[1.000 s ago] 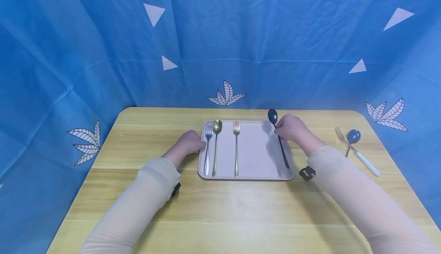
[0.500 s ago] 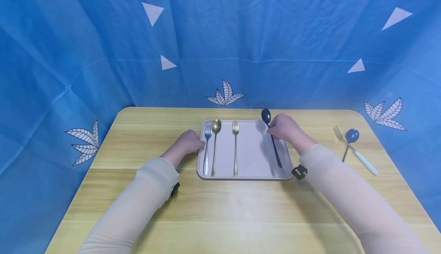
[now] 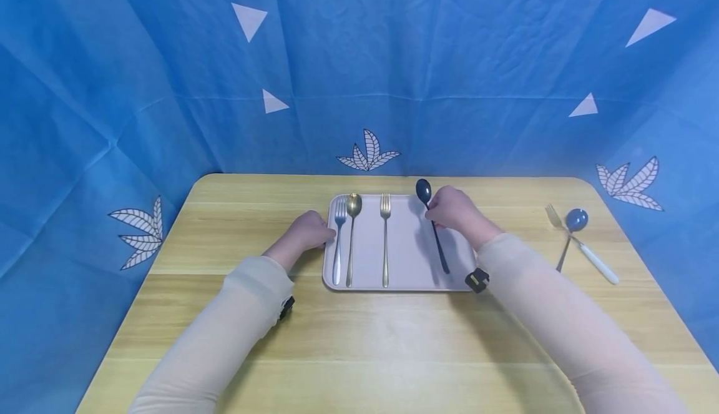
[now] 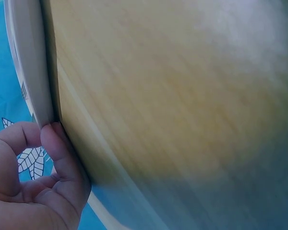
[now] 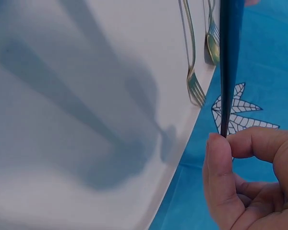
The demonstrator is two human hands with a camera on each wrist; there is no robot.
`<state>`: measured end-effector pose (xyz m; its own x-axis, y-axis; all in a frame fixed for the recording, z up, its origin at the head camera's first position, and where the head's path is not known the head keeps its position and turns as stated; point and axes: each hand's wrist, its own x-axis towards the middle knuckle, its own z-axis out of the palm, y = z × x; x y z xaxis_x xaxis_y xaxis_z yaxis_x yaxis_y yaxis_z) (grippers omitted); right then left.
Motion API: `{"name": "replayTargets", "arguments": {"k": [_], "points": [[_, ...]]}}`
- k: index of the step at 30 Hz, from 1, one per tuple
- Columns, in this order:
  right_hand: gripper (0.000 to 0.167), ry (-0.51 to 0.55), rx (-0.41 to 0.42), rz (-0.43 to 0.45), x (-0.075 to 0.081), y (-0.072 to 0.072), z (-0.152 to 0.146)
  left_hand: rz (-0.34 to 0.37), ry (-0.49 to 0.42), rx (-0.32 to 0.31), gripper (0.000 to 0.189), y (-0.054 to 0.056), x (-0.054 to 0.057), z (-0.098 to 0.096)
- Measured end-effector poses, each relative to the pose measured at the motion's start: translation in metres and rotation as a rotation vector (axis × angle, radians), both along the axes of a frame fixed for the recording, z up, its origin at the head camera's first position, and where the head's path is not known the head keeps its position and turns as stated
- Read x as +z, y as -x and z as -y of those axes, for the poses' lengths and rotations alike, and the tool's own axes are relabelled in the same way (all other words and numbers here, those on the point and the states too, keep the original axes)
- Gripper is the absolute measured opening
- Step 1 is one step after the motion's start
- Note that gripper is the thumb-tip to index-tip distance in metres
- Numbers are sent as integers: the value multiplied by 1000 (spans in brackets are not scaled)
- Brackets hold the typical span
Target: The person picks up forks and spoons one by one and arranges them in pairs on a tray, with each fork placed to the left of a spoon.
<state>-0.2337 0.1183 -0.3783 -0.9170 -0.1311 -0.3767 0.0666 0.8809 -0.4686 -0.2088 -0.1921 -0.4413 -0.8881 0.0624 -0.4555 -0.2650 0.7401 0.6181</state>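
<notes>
- A blue cloth backdrop printed with white triangles and leaves hangs behind a pale wood-grained table.
- The left hand, its arm stretched forward, pinches the left rim of one pale pinkish rectangular tray on the table.
- On the tray lie two forks and one spoon: a silver metal fork, a gold metal spoon, a gold metal fork.
- The right hand, its arm angled inward, pinches one glossy black long-handled spoon, tilted, above the tray's right part.
- Farther right, one white-handled metal fork and one dark round-bowled spoon cross.
</notes>
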Motion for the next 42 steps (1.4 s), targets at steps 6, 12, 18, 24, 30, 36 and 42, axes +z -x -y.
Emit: {"name": "replayTargets", "arguments": {"k": [6,12,18,24,30,36,42], "points": [[23,-2,7,9,-3,1,7,2,11,6,32,0,-2,-1],[24,-20,20,-3,-5,1,13,-7,2,-2,32,-2,0,-1],[19,-91,33,-10,-8,-1,22,1,14,6,31,-1,0,-1],[14,-72,22,-1,-12,-1,31,-7,6,0,30,0,-2,-1],[17,-41,-3,0,-15,-2,39,-8,1,-4,31,1,-3,0],[10,-30,-26,7,-17,-2,47,-2,-3,-6,31,-1,1,0],[11,-36,-31,17,-20,-2,52,0,-10,-4,32,-2,2,-1]]}}
